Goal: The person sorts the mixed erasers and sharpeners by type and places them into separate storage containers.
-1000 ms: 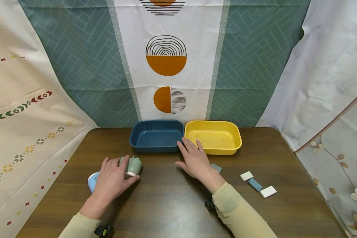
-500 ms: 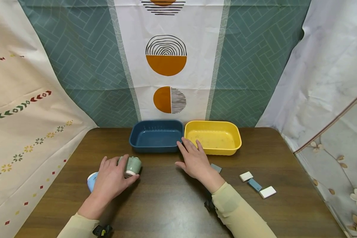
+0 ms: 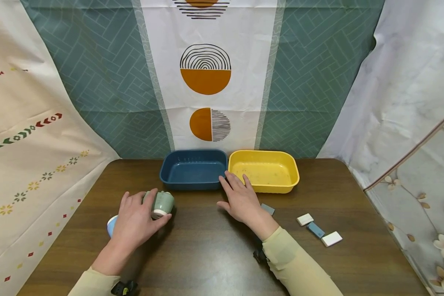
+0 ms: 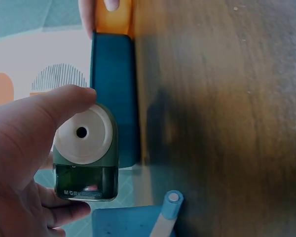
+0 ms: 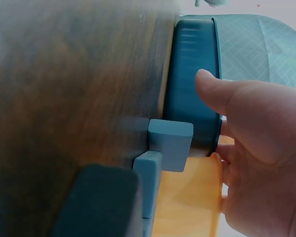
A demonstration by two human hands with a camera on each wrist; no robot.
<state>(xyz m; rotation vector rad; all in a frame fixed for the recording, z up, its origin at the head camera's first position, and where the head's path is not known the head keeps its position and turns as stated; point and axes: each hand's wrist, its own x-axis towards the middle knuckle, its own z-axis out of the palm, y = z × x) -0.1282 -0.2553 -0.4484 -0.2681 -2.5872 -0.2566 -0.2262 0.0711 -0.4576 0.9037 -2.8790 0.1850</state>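
My left hand (image 3: 135, 218) grips a green pencil sharpener (image 3: 163, 204) between thumb and fingers. In the left wrist view the sharpener (image 4: 85, 143) shows a round white front with a dark hole and a see-through shavings drawer; it appears slightly raised off the table. A blue object (image 3: 112, 225), partly hidden behind that hand, has a crank handle (image 4: 167, 210) in the left wrist view. My right hand (image 3: 240, 201) is spread over the front rims of the blue bin (image 3: 193, 187) and yellow bin (image 3: 277, 190), fingers fairly straight, holding nothing.
Just by the right hand lie blue-grey blocks (image 5: 172, 145), partly hidden by the arm in the head view. Farther right on the wooden table (image 3: 207, 255) sit two white blocks (image 3: 331, 239) and a blue one (image 3: 315, 230). Curtains (image 3: 303, 82) hang behind the table.
My left hand has raised the green pencil sharpener a little, and it is tilted slightly more. The right hand stays in place by the bins.
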